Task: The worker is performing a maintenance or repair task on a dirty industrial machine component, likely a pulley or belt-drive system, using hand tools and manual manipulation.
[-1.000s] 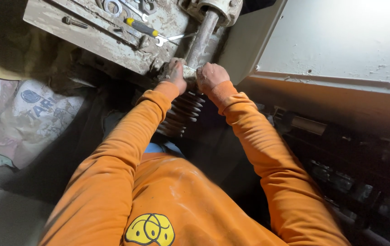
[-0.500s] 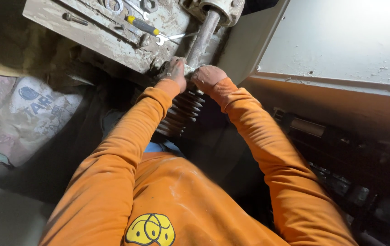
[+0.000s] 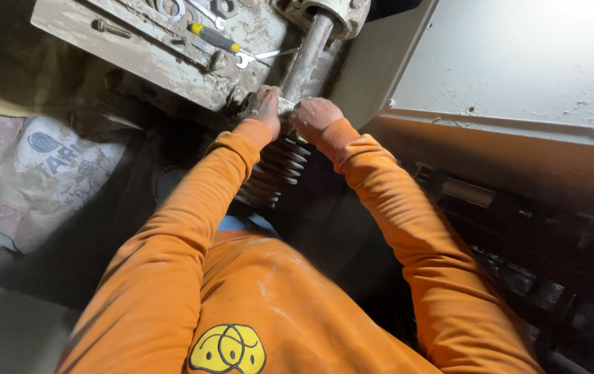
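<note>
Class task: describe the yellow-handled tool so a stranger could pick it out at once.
Start at the dusty grey metal plate beyond the left hand. Among the bare steel spanners on it lies the screwdriver, the only tool with a yellow and black handle.

Light falls brightest on the upper right of my view; lower right and left sink into dark shadow, edges slightly bent.

— On the dusty metal plate (image 3: 137, 48) at the top?
— Yellow-handled screwdriver (image 3: 214, 38) near its right edge, an open-ended wrench (image 3: 259, 57) just beside it, tip to tip. A lone bolt (image 3: 111, 28) toward the left edge. Ring ends of more wrenches (image 3: 172, 8) along the top edge.
— Left of that, lower down?
— Printed white sack (image 3: 40, 176), crumpled, lying low.
— Right side?
— Pale, scuffed panel (image 3: 519, 62), filling the upper right corner.
</note>
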